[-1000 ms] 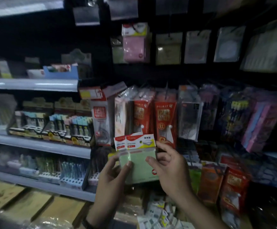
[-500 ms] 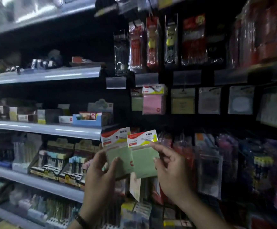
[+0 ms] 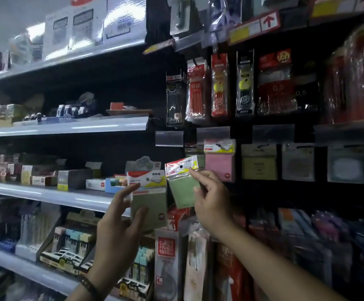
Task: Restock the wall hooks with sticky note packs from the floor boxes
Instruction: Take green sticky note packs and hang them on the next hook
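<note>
Lifted higher, the green sticky note pack (image 3: 182, 192) is pinched by its header in the right hand (image 3: 211, 198), just beside the hanging pink pack (image 3: 219, 164); left hand (image 3: 118, 231) seemingly grips the second green pack (image 3: 149, 205), lower.

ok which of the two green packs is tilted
The green pack in the right hand, held askew; the other pack, in the left hand, stands upright.
</note>
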A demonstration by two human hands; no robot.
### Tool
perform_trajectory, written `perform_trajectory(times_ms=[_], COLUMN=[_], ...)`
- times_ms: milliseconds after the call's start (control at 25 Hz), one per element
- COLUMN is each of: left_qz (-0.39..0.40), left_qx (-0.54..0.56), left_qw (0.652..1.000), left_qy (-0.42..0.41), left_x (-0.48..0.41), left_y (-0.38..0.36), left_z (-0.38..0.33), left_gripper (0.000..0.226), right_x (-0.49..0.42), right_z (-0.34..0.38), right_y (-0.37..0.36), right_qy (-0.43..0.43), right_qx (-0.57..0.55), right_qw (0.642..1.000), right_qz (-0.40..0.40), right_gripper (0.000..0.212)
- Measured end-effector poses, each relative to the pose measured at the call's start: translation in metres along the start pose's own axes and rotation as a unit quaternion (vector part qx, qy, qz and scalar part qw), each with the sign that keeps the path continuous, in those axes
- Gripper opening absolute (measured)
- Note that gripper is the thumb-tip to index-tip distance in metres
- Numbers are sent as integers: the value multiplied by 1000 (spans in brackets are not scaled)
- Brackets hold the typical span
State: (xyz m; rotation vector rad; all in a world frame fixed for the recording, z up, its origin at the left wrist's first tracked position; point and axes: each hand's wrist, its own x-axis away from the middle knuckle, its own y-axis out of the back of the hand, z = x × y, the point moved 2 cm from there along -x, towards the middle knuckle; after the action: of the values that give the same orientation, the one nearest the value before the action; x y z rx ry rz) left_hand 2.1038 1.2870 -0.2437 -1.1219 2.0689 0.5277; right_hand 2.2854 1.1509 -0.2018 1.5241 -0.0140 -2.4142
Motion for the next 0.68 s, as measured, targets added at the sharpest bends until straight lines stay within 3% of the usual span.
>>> perform_trajectory(times_ms=[320, 680], left_qz=[-3, 4], left_qx=[18, 69], left_qw=[1000, 998], left_qy=[4, -6], left_x=[-21, -38], left_y=[1, -15], left_z=[17, 23], left_gripper=[46, 47], right_x=[-40, -61], right_z=[-12, -18], right_y=[-33, -44], right_qy=[71, 73], right_qx=[19, 40], right_qw=[996, 994], right_qz=[-40, -66], right_gripper=[60, 56])
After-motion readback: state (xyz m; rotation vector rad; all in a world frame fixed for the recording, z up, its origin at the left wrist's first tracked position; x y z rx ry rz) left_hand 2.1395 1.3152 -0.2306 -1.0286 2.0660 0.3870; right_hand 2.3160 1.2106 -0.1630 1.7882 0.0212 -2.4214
